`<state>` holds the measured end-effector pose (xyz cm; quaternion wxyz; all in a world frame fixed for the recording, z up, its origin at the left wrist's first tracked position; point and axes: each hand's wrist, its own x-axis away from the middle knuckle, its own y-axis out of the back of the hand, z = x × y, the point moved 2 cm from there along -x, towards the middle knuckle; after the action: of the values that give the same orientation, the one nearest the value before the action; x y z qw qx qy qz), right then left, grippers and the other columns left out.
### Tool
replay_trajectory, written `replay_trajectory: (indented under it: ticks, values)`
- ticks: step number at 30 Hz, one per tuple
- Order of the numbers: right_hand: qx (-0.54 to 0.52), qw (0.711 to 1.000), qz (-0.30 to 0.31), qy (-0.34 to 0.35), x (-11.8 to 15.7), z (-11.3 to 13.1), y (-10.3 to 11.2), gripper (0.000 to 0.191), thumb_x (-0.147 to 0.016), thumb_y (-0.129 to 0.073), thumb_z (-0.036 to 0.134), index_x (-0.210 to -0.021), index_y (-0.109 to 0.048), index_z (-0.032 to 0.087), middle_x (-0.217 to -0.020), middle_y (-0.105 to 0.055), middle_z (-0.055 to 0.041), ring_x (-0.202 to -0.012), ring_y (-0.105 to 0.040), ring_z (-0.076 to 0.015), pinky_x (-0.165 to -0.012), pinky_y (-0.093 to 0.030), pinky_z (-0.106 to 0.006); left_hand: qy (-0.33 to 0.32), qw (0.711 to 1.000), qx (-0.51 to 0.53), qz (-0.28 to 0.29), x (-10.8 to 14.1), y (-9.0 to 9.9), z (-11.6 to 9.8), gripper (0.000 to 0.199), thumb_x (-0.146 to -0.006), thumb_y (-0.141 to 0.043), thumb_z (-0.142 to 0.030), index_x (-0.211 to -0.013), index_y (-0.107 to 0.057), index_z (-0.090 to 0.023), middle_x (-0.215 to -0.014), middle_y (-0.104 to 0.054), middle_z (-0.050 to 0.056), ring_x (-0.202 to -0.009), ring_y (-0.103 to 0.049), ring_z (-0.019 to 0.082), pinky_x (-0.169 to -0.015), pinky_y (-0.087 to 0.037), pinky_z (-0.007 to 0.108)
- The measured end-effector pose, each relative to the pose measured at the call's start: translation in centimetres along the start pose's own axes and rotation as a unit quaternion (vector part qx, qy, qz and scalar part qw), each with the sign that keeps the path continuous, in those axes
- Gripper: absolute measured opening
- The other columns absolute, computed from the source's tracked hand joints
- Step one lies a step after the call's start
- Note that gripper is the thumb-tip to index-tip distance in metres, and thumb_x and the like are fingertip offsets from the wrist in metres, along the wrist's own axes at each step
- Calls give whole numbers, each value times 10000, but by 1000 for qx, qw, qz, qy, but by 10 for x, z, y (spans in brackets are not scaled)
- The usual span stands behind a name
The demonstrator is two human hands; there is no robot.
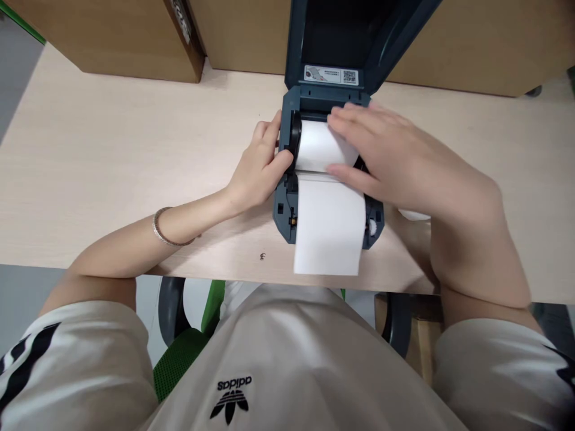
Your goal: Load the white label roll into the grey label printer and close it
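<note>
A dark blue label printer (284, 197) stands on the table with its lid (294, 54) raised. Inside it lies a white label roll (317, 143), from which a strip of label paper (330, 230) runs out over the printer's front, toward my body. My left hand (258, 164) grips the printer's left side, thumb on the rim and fingers along the outer wall. Over the roll's right part is my right hand (381, 149), thumb and fingers apart, the fingertips resting on the paper. It hides the roll's right end and the holder there.
Cardboard boxes (135, 36) line the table's (112, 137) back edge behind the printer. A small white piece (414, 215) lies under my right forearm. Near the front edge is a tiny dark scrap (263, 256). A green chair (184, 359) shows below the table.
</note>
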<state>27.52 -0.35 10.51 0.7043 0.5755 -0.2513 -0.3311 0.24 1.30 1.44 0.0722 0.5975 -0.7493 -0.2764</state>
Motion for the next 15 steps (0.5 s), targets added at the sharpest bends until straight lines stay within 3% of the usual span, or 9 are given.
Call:
replay_trajectory:
  ticks: [3, 6, 9, 12, 15]
  values:
    - [3, 1000, 6, 13, 12, 18, -2, 840, -1228, -453, 527, -1885, -471, 5, -1961, -383, -220, -1864, -371, -450, -1561, -305, -707, 0, 1000, 7, -3, 0, 0, 1, 585, -1137, -624, -497, -1697, -646, -332, -1371, -717, 94, -1511, -651, 377, -1427, -457, 498]
    - [4, 1000, 7, 25, 21, 33, -8, 789, -1258, -448, 503, -1919, -431, 72, -1989, -319, -219, -1886, -314, -457, -1503, -367, -769, -2, 1000, 9, -3, 1, 1, 1, 548, -1138, -637, -482, -1669, -668, -351, -1381, -725, 87, -1543, -635, 375, -1453, -433, 508]
    - [16, 1000, 5, 16, 27, 48, -18, 759, -1268, -457, 525, -1886, -500, 86, -1997, -293, -230, -1890, -302, -455, -1487, -412, -739, -5, 1000, 6, 1, 2, 1, 0, 553, -1138, -634, -499, -1667, -668, -340, -1392, -721, 92, -1537, -639, 372, -1452, -435, 504]
    - [38, 999, -22, 3, 31, 66, -28, 762, -1283, -406, 526, -1823, -575, 15, -1922, -425, -283, -1853, -383, -465, -1477, -433, -719, 1, 1000, -2, 5, 2, 1, -3, 592, -1128, -619, -500, -1689, -651, -315, -1403, -712, 105, -1522, -650, 373, -1444, -446, 499]
    - [55, 998, -38, -6, 36, 85, -37, 827, -1289, -394, 582, -1843, -538, -15, -1778, -595, -325, -1725, -559, -480, -1417, -477, -742, 6, 1000, -6, 3, 1, 1, -4, 586, -1121, -599, -484, -1677, -659, -309, -1421, -714, 110, -1524, -648, 377, -1440, -463, 511]
